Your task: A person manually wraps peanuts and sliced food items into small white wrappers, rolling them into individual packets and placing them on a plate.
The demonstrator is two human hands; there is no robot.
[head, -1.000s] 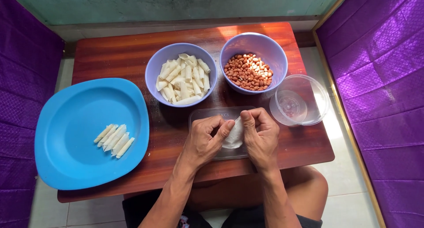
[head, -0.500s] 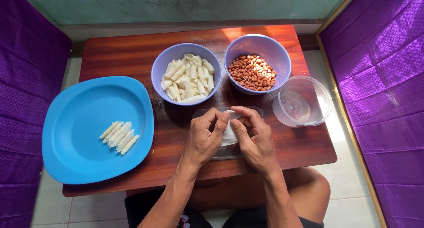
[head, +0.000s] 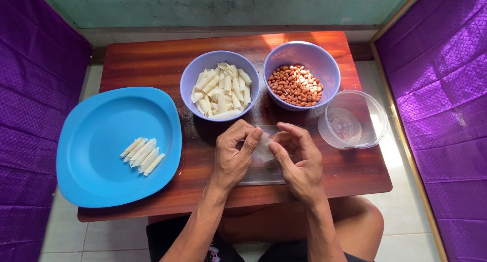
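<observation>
My left hand (head: 234,153) and right hand (head: 297,158) pinch 1 pale wrapper (head: 264,150), now lifted closer together over the clear sheet (head: 261,174) on the tabletop (head: 152,64); rolling looks underway.

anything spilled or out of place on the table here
Nothing stands out. The peanuts and wrapper pieces sit inside their bowls, the finished rolls lie side by side on the blue plate, and both hands hold one wrapper.
</observation>
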